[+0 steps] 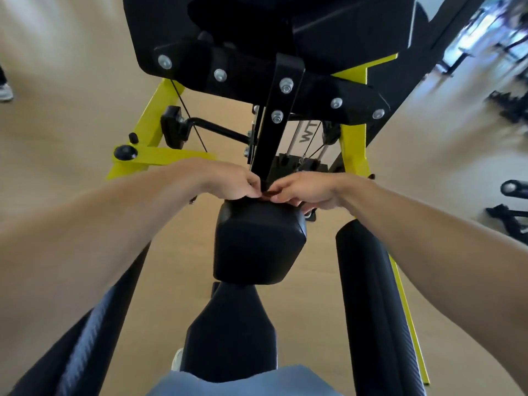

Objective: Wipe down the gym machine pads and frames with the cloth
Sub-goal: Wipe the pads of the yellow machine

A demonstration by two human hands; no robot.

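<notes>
I look down on a gym machine with a yellow frame [160, 110] and black pads. A square black pad [257, 247] sits in the middle, with a narrower seat pad [231, 332] below it. A black upright bar [278, 124] with bolts rises beyond the pad. My left hand [228, 181] and my right hand [303, 190] meet at the foot of this bar, fingers pinched together on a small reddish part [267, 194], mostly hidden. A blue-grey fabric [243, 380] lies at the bottom edge; I cannot tell whether it is the cloth or clothing.
Long black roller pads run along the right [371, 295] and the left [85, 352]. A large black pad [257, 30] hangs overhead. The weight stack [303, 164] stands behind the bar. Other equipment [511, 195] is at the right, and a person's shoe [5, 91] at far left on the beige floor.
</notes>
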